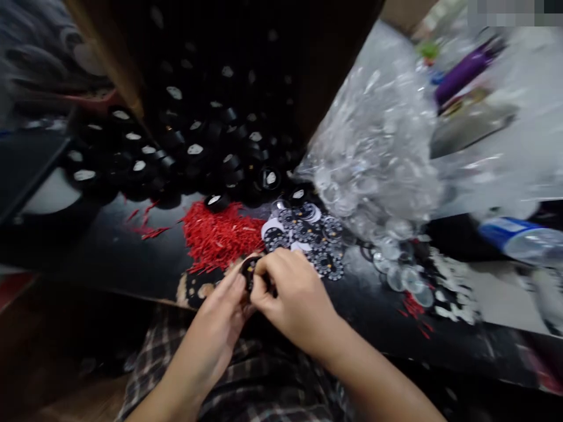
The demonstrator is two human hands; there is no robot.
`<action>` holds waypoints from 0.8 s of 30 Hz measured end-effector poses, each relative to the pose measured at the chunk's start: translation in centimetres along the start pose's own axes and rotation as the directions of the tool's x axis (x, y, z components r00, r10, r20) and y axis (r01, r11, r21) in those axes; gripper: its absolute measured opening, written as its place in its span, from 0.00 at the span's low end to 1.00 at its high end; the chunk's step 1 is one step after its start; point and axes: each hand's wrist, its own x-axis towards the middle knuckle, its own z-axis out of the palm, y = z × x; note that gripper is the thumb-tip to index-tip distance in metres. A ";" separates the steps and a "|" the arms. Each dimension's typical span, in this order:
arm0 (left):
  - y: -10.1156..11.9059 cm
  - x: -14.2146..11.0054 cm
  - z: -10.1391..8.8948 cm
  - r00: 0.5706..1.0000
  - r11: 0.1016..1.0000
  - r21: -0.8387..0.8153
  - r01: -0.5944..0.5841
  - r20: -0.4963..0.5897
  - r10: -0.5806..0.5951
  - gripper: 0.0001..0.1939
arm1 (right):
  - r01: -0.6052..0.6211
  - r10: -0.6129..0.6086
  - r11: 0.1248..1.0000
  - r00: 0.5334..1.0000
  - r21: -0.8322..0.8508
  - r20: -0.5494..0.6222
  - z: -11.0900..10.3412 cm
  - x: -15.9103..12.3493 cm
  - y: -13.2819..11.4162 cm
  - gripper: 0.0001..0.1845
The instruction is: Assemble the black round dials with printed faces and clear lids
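A small round black case [248, 272] is held upright by my left hand [225, 308], with the fingers wrapped around its edge. My right hand [294, 293] is closed in a pinch against the case's face; whatever lies between its fingertips is hidden. Just beyond the hands lies a heap of thin red plastic pointers [222, 234]. To its right, a loose pile of printed black-and-white dial discs [308, 231] spreads close to my right knuckles. Both hands are over the front edge of the dark table [145, 264].
Many black round cases [193, 149] spill from a dark box at the back. A clear plastic bag [378, 140] of transparent pieces stands right of them, with clear discs [409, 278] and small white parts [453, 290] nearby. A blue-labelled bottle [519, 234] lies far right.
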 end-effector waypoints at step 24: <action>-0.6 2.8 0.0 0.979 0.992 -0.075 -0.105 0.165 0.117 0.19 | -0.437 0.617 0.525 0.786 0.730 0.026 -4.6 0.4 9.3 0.18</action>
